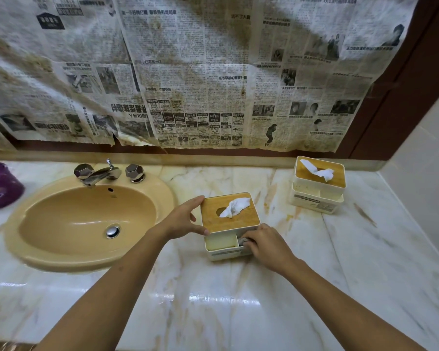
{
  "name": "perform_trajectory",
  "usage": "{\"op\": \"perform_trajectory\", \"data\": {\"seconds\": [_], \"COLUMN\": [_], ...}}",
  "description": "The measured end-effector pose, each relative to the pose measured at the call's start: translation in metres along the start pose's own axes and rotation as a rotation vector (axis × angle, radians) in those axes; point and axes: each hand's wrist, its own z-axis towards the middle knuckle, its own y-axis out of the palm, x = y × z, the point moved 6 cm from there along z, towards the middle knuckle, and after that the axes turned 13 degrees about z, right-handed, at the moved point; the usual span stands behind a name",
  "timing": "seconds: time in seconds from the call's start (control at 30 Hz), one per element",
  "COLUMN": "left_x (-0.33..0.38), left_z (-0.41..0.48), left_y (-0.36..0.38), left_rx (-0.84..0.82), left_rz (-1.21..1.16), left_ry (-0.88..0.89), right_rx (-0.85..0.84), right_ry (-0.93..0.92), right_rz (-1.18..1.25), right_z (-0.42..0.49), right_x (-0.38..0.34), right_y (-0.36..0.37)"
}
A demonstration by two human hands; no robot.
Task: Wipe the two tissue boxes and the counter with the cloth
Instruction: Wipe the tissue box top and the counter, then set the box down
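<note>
A white tissue box with a bamboo lid stands on the marble counter just right of the sink, a tissue sticking out of its slot. My left hand grips the lid's left edge. My right hand presses a small grey cloth into the box's front right compartment; most of the cloth is hidden under my fingers. A second, matching tissue box sits apart at the back right, near the wall.
A yellow-beige sink with a chrome faucet fills the left of the counter. A purple container stands at the far left edge. Stained newspaper covers the wall behind. A white side wall bounds the right.
</note>
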Motion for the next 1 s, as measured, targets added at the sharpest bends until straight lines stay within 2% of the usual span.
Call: {"op": "perform_trajectory", "data": {"seconds": [0.17,0.27,0.4,0.5,0.73,0.83,0.9,1.0], "left_x": [-0.002,-0.003,-0.004,-0.004,-0.004,-0.003,-0.003,-0.005], "left_z": [0.001,0.003,0.003,0.002,0.002,0.002,0.003,0.003], "left_y": [-0.001,-0.002,0.0,0.001,0.002,0.002,0.002,0.002], "left_rx": [-0.01,-0.024,-0.016,-0.013,-0.013,-0.018,-0.021,-0.035], "left_rz": [0.016,0.025,0.021,0.018,0.019,0.018,0.021,0.026], "left_ry": [0.012,0.018,0.019,0.021,0.018,0.023,0.021,0.021], "right_rx": [-0.053,0.046,0.213,0.18,-0.087,-0.119,-0.104,0.016], "right_ry": [0.09,0.109,0.019,-0.063,0.03,0.071,0.097,0.159], "right_rz": [0.215,0.372,0.478,0.366,-0.039,-0.071,0.05,0.345], "right_z": [0.004,0.001,-0.015,-0.021,-0.001,0.002,0.001,-0.002], "right_x": [-0.008,-0.008,-0.022,-0.026,-0.029,-0.029,-0.025,-0.018], "right_y": [0.003,-0.006,-0.025,-0.022,0.001,0.006,0.004,-0.011]}}
